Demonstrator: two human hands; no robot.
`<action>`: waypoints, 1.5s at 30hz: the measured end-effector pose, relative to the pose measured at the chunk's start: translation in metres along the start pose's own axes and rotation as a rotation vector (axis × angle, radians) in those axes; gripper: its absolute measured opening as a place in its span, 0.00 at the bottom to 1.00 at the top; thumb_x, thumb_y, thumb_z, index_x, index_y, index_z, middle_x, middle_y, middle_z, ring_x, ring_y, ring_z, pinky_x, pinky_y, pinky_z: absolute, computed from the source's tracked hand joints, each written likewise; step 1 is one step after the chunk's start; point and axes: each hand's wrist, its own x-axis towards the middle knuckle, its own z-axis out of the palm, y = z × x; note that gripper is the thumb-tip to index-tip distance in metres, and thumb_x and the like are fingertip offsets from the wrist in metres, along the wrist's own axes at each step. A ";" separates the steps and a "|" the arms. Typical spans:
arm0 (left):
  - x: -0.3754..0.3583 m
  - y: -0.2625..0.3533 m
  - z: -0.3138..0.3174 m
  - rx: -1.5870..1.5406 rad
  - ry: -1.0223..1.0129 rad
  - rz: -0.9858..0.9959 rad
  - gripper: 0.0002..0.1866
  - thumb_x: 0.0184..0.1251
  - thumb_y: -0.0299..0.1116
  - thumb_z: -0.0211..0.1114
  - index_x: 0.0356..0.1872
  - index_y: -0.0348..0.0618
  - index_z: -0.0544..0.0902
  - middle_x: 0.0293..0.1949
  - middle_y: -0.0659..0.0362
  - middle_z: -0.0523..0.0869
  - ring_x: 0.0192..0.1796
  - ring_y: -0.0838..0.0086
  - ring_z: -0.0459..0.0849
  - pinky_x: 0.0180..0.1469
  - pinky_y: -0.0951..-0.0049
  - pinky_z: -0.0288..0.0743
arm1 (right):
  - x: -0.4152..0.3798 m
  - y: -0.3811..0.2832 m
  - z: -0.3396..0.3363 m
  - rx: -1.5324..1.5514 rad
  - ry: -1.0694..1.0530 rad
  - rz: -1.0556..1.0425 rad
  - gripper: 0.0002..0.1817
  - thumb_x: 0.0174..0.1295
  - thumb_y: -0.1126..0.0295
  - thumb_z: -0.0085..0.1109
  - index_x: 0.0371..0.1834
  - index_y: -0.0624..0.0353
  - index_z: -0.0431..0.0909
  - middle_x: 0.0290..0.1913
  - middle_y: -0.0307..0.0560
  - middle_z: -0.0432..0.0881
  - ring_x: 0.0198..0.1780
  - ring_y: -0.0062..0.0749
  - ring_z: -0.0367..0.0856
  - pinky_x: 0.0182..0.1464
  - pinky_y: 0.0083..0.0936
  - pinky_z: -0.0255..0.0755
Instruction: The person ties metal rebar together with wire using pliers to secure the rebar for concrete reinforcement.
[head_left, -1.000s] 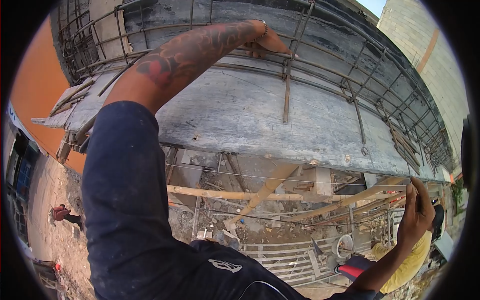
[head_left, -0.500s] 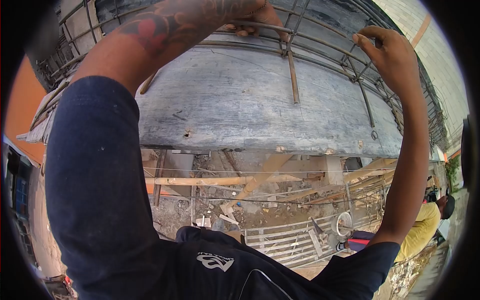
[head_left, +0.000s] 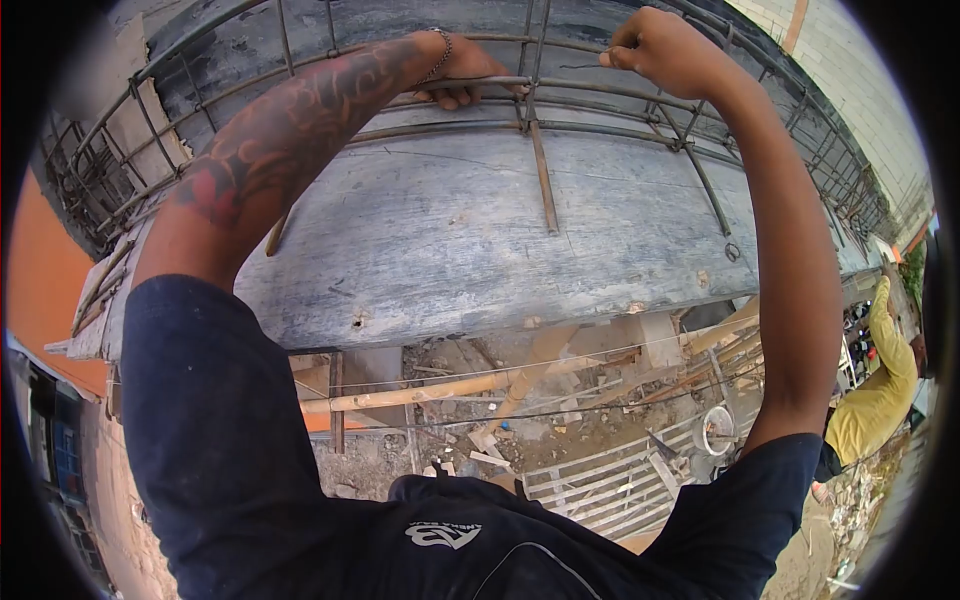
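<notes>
Left arm and right arm raised, left hand curled, right hand pinched.

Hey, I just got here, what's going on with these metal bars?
Someone in a dark shirt is working with both hands at a cage of steel bars above a wide, worn board. The left hand is at a long bar, close to where several bars cross. The right hand is raised beside it, fingertips pinched on what looks like a thin wire. Lower down on the right is another person in yellow.
</notes>
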 end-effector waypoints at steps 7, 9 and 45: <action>-0.007 -0.028 -0.009 -0.094 0.004 0.284 0.18 0.69 0.38 0.45 0.31 0.39 0.82 0.24 0.59 0.80 0.25 0.74 0.77 0.28 0.68 0.72 | 0.037 -0.024 0.029 0.004 -0.311 0.107 0.16 0.57 0.61 0.59 0.34 0.65 0.85 0.33 0.60 0.83 0.33 0.42 0.80 0.43 0.33 0.72; -0.005 -0.029 -0.009 -0.135 0.023 0.349 0.19 0.69 0.40 0.44 0.29 0.40 0.81 0.24 0.58 0.80 0.25 0.73 0.77 0.30 0.68 0.72 | 0.043 -0.020 0.034 0.091 -0.402 0.118 0.16 0.53 0.61 0.55 0.31 0.63 0.86 0.34 0.64 0.82 0.37 0.43 0.79 0.45 0.33 0.71; 0.046 -0.040 0.004 0.094 0.001 0.547 0.18 0.68 0.37 0.53 0.52 0.38 0.81 0.26 0.56 0.84 0.22 0.74 0.78 0.25 0.74 0.74 | 0.064 -0.020 0.051 0.121 -0.797 0.211 0.12 0.57 0.62 0.60 0.33 0.60 0.85 0.18 0.39 0.75 0.21 0.22 0.71 0.22 0.22 0.64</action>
